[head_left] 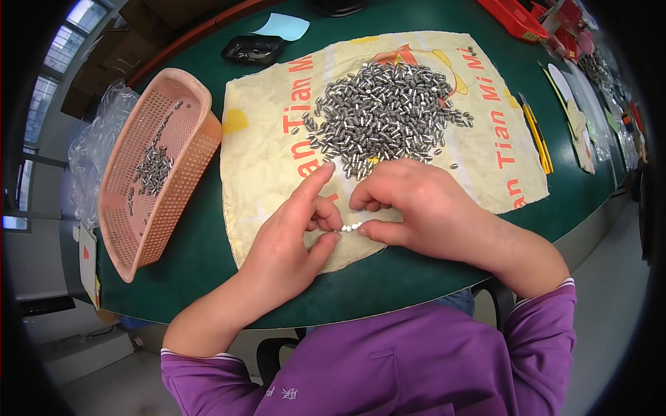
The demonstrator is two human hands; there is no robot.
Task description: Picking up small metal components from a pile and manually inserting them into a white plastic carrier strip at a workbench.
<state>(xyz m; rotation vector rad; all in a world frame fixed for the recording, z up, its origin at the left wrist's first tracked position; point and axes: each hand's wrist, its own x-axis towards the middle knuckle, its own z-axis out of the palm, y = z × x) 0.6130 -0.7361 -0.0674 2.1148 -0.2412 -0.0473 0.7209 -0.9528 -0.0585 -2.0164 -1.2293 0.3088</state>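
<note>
A short row of small shiny metal parts (352, 227), seen as bright round ends, sits between my two hands close to the cloth's near edge. At its left end, the thumb and curled fingers of my left hand (288, 239) close in on the row, while the index finger points up and away. My right hand (420, 204) presses its thumb against the right end, its other fingers curled above. Just beyond my fingertips lies a large heap of small silver barrel-shaped metal parts (388, 111). It rests on a cream woven sack cloth (260, 166) with red lettering.
A pink perforated plastic basket (177, 184) at left holds more such metal parts. Behind the cloth are a black tray (251, 50) and a light blue paper (283, 26). A yellow utility knife (536, 135) lies at right; a red tray (517, 21) stands far right on the green table (388, 274).
</note>
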